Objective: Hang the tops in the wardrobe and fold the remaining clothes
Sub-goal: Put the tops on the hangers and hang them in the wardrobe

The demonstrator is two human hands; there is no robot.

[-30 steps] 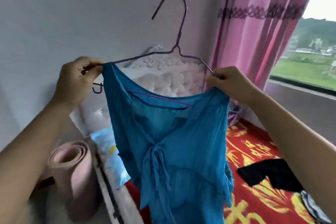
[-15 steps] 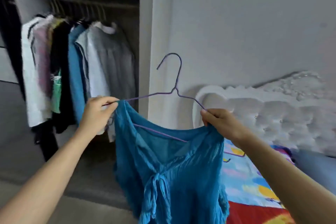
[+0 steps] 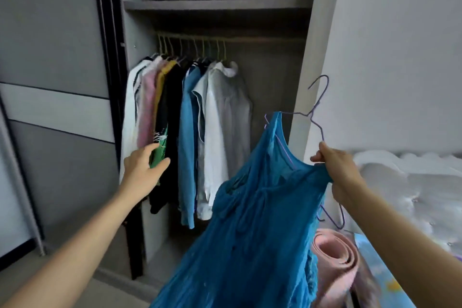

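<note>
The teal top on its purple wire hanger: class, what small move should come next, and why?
Probably lift the purple wire hanger so its hook reaches the bare wardrobe rail right of the white shirt. The right hand grips it tilted, teal top on; the left hand is open.

The person's bare left arm is stretching forward from the lower left, wrist straight. The left hand [image 3: 145, 170] is hovering with fingers loosely extended and slightly spread, holding nothing, the thumb pointing right. The bare right arm is angling up from the lower right, and the right hand [image 3: 335, 165] is gripping a thin purple wire clothes hanger [image 3: 317, 127], fingers curled around it and pinching the shoulder of a blue crinkled fabric top [image 3: 262, 207] against it.
</note>
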